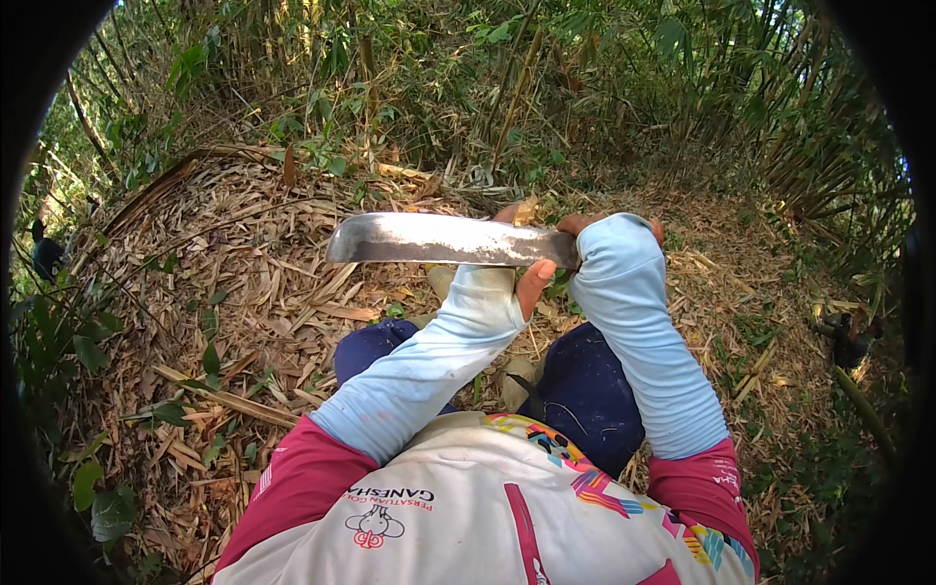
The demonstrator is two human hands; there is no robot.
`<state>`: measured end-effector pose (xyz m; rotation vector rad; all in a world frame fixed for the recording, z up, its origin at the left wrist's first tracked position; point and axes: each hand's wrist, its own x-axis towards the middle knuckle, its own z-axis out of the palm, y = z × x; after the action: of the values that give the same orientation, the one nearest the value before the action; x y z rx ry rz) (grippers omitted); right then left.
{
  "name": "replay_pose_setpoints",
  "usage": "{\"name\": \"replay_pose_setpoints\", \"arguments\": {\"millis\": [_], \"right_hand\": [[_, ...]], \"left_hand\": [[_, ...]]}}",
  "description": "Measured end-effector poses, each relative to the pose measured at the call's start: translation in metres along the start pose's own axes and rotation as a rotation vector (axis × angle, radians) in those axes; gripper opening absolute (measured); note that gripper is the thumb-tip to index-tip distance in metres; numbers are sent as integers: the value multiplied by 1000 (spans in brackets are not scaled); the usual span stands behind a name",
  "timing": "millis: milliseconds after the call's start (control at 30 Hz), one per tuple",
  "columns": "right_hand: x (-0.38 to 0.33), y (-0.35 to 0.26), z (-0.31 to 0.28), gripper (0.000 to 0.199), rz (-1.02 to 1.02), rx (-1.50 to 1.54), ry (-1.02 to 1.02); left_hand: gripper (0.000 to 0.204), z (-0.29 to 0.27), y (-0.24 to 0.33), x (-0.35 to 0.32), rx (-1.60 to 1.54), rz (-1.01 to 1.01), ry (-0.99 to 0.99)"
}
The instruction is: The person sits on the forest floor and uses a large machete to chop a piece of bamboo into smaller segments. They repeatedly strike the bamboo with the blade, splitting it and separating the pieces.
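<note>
A machete [439,239] with a broad, worn steel blade lies crosswise in front of me, its tip toward the left. My right hand [585,224] is closed around its handle, which the hand and pale blue sleeve mostly hide. Behind the blade is my left hand [532,285]; the thumb shows below the blade and some fingers above it. The blade covers the palm. Beside those fingers a pale tan, woody-looking bit [526,211] sticks up, and I cannot make out what the left hand grips.
Dry bamboo leaves and husks [244,283] cover the ground. A split bamboo strip [234,398] lies at the left. Dense bamboo [439,97] stands ahead. Dark shapes sit at the far left [47,255] and far right [850,339], too unclear to name. My knees [585,390] are below my hands.
</note>
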<state>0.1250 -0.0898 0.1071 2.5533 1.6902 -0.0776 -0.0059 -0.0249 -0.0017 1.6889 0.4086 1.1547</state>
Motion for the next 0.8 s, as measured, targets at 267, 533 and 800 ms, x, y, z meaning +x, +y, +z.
{"name": "replay_pose_setpoints", "arguments": {"millis": [267,533,800], "right_hand": [[-1,2,0,52,-10,-36,-15],[-3,0,23,41,30,-130,342],[17,11,49,26,-39,166,466]], "left_hand": [[74,0,-6,0,81,52,-15],[51,9,-12,3,137,202,125],[40,13,-14,6,146,210,191]]}}
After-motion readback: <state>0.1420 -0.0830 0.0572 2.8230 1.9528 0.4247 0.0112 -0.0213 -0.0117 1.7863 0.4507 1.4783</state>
